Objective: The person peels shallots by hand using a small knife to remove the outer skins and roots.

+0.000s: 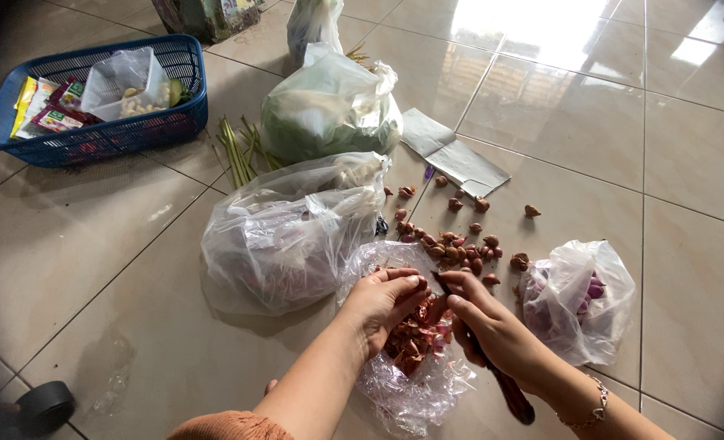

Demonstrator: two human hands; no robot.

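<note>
My left hand (382, 301) pinches a small shallot (421, 284) over a clear plastic sheet (415, 387) heaped with reddish shallot peelings (415, 338). My right hand (492, 326) grips a dark-handled knife (513, 395), its blade tip against the shallot. Several unpeeled shallots (460, 244) lie scattered on the tiled floor just beyond my hands. To the right, a small clear bag (578, 301) holds several peeled purple shallots.
A large clear plastic bag (289, 232) lies left of my hands. Behind it sit a bag of greens (329, 110), lemongrass stalks (236, 151), a folded grey paper (452, 151) and a blue basket (93, 102) of packets. A black tape roll (44, 405) lies bottom left.
</note>
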